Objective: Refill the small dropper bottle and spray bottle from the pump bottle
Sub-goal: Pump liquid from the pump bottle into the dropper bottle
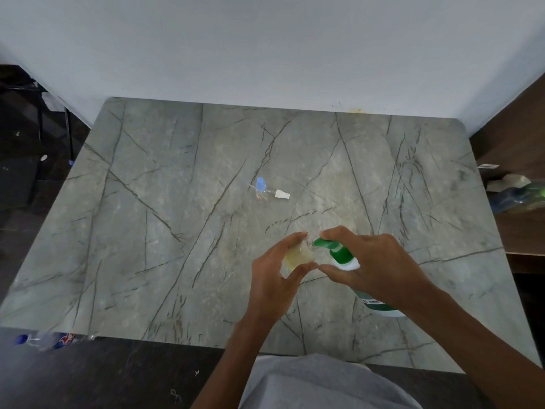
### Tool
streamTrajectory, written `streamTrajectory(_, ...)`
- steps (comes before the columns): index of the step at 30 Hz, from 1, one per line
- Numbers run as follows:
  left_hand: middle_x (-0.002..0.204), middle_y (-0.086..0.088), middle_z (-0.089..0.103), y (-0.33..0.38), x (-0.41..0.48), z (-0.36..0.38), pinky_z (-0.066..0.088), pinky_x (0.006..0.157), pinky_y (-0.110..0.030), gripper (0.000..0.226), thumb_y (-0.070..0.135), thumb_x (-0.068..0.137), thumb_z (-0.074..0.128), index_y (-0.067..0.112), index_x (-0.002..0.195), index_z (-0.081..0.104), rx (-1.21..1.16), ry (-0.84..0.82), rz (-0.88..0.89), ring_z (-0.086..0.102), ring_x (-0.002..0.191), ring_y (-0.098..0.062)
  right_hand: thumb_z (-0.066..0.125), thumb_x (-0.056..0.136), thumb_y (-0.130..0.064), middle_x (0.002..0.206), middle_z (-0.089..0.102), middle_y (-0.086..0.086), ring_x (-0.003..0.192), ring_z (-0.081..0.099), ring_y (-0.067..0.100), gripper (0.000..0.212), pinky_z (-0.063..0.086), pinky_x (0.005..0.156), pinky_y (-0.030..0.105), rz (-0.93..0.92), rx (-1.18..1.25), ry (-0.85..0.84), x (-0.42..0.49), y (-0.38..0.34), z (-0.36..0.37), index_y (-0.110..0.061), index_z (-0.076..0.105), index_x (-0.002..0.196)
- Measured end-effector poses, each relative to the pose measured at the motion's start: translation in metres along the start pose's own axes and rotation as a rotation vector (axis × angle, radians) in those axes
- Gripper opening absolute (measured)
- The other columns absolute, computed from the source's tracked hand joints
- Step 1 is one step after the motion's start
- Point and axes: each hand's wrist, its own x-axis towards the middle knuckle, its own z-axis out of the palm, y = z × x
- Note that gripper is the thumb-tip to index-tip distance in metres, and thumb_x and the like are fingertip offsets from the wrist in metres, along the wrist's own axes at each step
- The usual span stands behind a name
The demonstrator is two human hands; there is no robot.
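Pressing pump bottle nozzle, right hand clamped on top; left hand curled around clear spray bottle on tabletop.

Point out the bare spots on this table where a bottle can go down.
Free: the whole left half of the table, and the far right behind the right hand. Crowded: the near centre, with both hands and the pump bottle, and around the small dropper bottle.
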Motion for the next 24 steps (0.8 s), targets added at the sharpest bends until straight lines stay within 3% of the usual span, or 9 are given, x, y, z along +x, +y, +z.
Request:
streamTrajectory(3,0.116,0.019,0.063,-0.0007,0.0012,-0.0012,0.055,0.083,-0.018,0.049,0.043,0.078,0.072,0.037,0.123,0.054,0.007,0.014,-0.015,0.063,0.102,0.002,0.063,0.076,-0.058,0.08,0.07,-0.006,0.057,0.061,0.009,0.061,0.052,0.055,0.018,0.0,-0.031,-0.054,0.0001,-0.0012,-0.0016,-0.036,0.033,0.124)
streamTrajectory(7,0.116,0.017,0.065,-0.0011,0.0039,-0.0034,0.056,0.083,-0.024,0.049,0.042,0.078,0.074,0.038,0.123,0.054,0.004,0.023,-0.025,0.063,0.103,0.0,0.066,0.075,-0.057,0.083,0.07,-0.005,0.055,0.055,0.005,0.069,0.046,0.055,0.014,-0.005,-0.058,-0.047,-0.0007,-0.0026,-0.0004,-0.035,0.03,0.13)
streamTrajectory(18,0.118,0.017,0.064,0.0029,0.0054,-0.0021,0.057,0.084,-0.026,0.049,0.038,0.078,0.075,0.038,0.123,0.054,0.004,0.017,-0.016,0.063,0.105,-0.001,0.055,0.073,-0.062,0.08,0.071,-0.003,0.05,0.051,0.003,0.062,0.046,0.051,0.014,0.025,-0.015,0.016,-0.0013,-0.0016,0.0015,-0.032,0.037,0.124)
streamTrajectory(24,0.119,0.011,0.066,0.0037,0.0052,-0.0004,0.056,0.085,-0.025,0.05,0.035,0.078,0.075,0.035,0.124,0.054,0.009,0.009,-0.011,0.064,0.105,-0.003,0.047,0.075,-0.066,0.077,0.07,-0.005,0.052,0.06,0.007,0.056,0.05,0.053,0.016,-0.01,-0.002,0.048,0.0009,0.0009,-0.0006,-0.029,0.044,0.117)
